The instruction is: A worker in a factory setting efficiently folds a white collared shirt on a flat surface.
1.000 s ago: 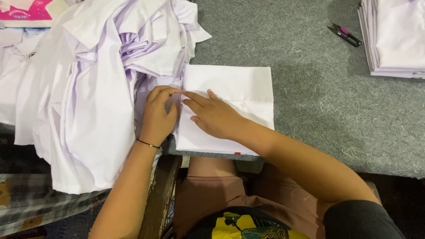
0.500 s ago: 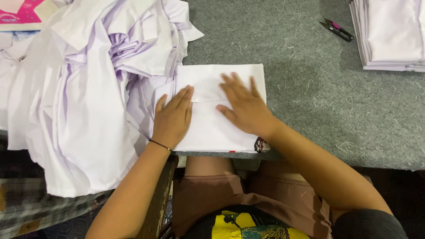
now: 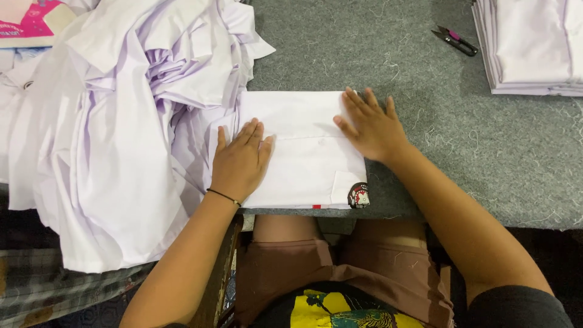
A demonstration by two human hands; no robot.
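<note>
Two hands flat on one folded white shirt (image 3: 303, 152), that's pretty much the whole scene. The shirt sits as a neat rectangle right at the near edge of the grey felt-covered bench (image 3: 486, 158), a bit left of the middle, with a small round dark badge (image 3: 358, 195) showing at its near right corner. The left hand (image 3: 240, 161) lies palm down on the shirt's left part, fingers spread a little and open, a thin black band on the wrist. The right hand (image 3: 370, 124) is well apart from it, pressing open-palmed on the far right corner of the shirt, fingertips reaching just over the edge onto the felt. Neither hand is gripping anything.

Just beside the shirt on the left, touching it, there's a big loose heap of unfolded white shirts (image 3: 121, 121) spilling over the bench's left and near edges. At the far right corner sits a tidy stack of folded shirts (image 3: 534, 48), with small thread snips (image 3: 455, 41) with a pink grip lying near it.
</note>
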